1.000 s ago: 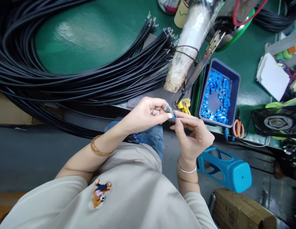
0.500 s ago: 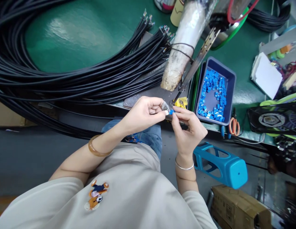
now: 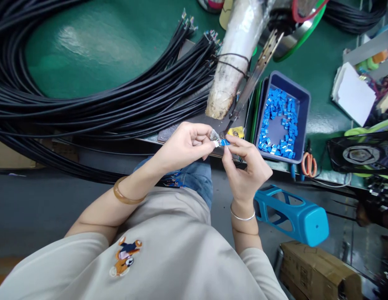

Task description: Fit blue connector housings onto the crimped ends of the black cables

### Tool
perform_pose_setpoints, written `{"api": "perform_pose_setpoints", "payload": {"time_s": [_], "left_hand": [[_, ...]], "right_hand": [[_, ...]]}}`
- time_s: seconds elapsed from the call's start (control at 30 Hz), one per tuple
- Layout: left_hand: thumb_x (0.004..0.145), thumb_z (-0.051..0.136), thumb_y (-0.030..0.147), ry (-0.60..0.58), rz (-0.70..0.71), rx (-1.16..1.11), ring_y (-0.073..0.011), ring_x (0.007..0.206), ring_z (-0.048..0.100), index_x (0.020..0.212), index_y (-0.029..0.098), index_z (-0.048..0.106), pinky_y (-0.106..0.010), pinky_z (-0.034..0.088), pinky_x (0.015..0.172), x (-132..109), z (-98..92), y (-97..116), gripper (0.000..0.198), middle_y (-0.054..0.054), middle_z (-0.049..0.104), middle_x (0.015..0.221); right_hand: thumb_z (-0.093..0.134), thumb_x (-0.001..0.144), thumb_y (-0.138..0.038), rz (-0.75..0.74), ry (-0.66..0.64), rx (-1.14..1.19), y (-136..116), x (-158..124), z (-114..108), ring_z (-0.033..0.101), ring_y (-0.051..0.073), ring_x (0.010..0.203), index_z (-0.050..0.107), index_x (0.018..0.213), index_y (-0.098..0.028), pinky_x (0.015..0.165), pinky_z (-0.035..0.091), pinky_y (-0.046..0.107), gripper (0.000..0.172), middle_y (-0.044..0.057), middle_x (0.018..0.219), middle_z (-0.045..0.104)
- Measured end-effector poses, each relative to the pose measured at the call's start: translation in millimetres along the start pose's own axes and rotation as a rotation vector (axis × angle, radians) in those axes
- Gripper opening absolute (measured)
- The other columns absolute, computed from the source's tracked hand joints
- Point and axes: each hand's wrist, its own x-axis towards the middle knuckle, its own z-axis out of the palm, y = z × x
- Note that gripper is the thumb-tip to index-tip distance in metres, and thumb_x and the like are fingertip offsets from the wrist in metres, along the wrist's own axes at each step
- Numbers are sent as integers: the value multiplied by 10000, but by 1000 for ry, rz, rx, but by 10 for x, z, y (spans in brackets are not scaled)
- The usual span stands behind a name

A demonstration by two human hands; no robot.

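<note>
My left hand (image 3: pixel 189 146) pinches the end of a cable, its short thin wires (image 3: pixel 219 142) pointing right; a greyish covering sits on a fingertip. Between the thumb and forefinger of my right hand (image 3: pixel 248 166) is a small blue connector (image 3: pixel 225 142). Wires and connector meet at the table's front edge; whether they are joined is too small to tell. Just above them is the lower end of a soldering iron (image 3: pixel 253 77) with a slotted metal barrel. A yellow piece (image 3: pixel 236 132) lies behind my right fingertips.
Black cables (image 3: pixel 119 100) sweep over the green table (image 3: pixel 97 54). A wrapped white tube (image 3: pixel 230 58) hangs beside the iron. Right of it stand a grey bin (image 3: pixel 303 112) of blue connectors, orange-handled scissors (image 3: pixel 308 164) and a fan (image 3: pixel 359 154). A blue stool (image 3: pixel 316 225) lies below.
The view has shifted slightly. Both hands keep their pinch, and more of the blue connector shows between my fingertips, close to the iron's lower end.
</note>
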Motion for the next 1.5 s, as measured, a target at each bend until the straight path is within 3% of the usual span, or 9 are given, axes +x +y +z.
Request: {"api": "perform_pose_setpoints", "payload": {"time_s": [0.2, 0.43, 0.7, 1.13, 1.33, 1.5], "left_hand": [[795, 637, 137, -33, -4, -14, -54, 487, 479, 707, 133, 614, -178, 365, 499, 19, -19, 10, 91, 21, 542, 530], [781, 643, 135, 2, 21, -20, -42, 474, 435, 727, 128, 619, -178, 326, 472, 43, 1, 30, 60, 33, 515, 543], [786, 605, 104, -6, 88, -19, -21, 495, 357, 721, 118, 599, -153, 287, 463, 51, 25, 124, 66, 57, 435, 564], [760, 586, 94, -28, 15, 41, -26, 476, 368, 688, 127, 565, -170, 286, 454, 43, -10, 36, 82, 54, 427, 541], [797, 600, 117, -20, 13, 16, -27, 459, 378, 712, 131, 574, -173, 281, 448, 26, -2, 38, 90, 50, 462, 522], [784, 603, 94, -28, -12, -20, -36, 438, 407, 764, 122, 611, -174, 301, 446, 62, 12, 66, 35, 51, 483, 484]], "right_hand": [[663, 862, -88, -28, -9, 2, 18, 20, -13, 761, 170, 964, 644, 929, -233, 849, 619, 303, 160, 20, 1046, 776], [691, 848, -87, -10, 19, 8, 27, 62, 13, 754, 160, 949, 653, 908, -222, 770, 613, 269, 152, 20, 1016, 776], [716, 828, -71, 3, 30, 5, -22, 94, -7, 752, 171, 965, 676, 918, -215, 866, 617, 322, 174, 31, 1043, 776], [703, 814, -53, -35, 0, -4, -20, 32, -21, 760, 152, 954, 613, 893, -217, 854, 609, 250, 203, 2, 973, 774], [691, 841, -85, 5, 17, 1, -12, 32, 8, 763, 161, 936, 636, 898, -223, 759, 613, 251, 159, 16, 1019, 780], [680, 852, -101, 85, 15, 79, -9, 51, 14, 767, 182, 960, 640, 878, -218, 769, 637, 278, 126, 19, 1030, 785]]}}
